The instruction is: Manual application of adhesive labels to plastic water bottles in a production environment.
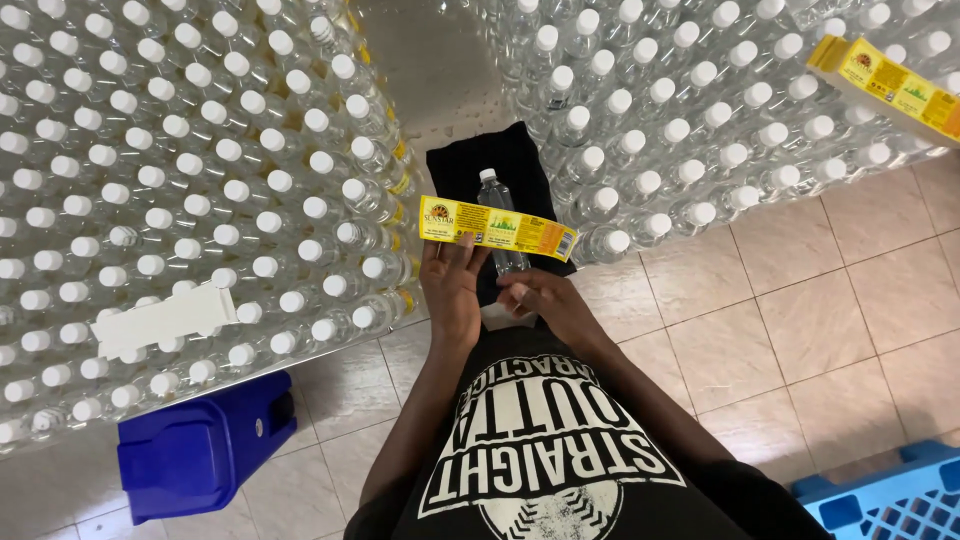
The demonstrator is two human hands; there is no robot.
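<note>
**Label held across a clear bottle, both hands engaged**

The left hand point(452, 285) is raised in front of the torso, fingers bent upward, pinching the lower edge of a yellow label strip point(497, 228). The strip is long, rectangular and lies nearly level, tilted slightly down to the right, with red and green printed panels. The right hand point(545, 300) is curled around the lower part of a clear plastic bottle point(499, 215), gripping it; the bottle points away from the body, its white cap at the far end. The label crosses in front of the bottle's middle. Both sit above a black cloth point(455, 165) spread on the floor.

Massed clear bottles with white caps stand in two blocks: one on the left point(180, 180), one on the right point(700, 110), with a narrow gap between them. A second yellow label stack point(885, 85) lies on the right block. A white flat piece point(165, 318) rests on the left block. A dark blue bin point(200, 450) stands lower left; a light blue crate point(880, 495) shows lower right on the tiled floor point(800, 300).
</note>
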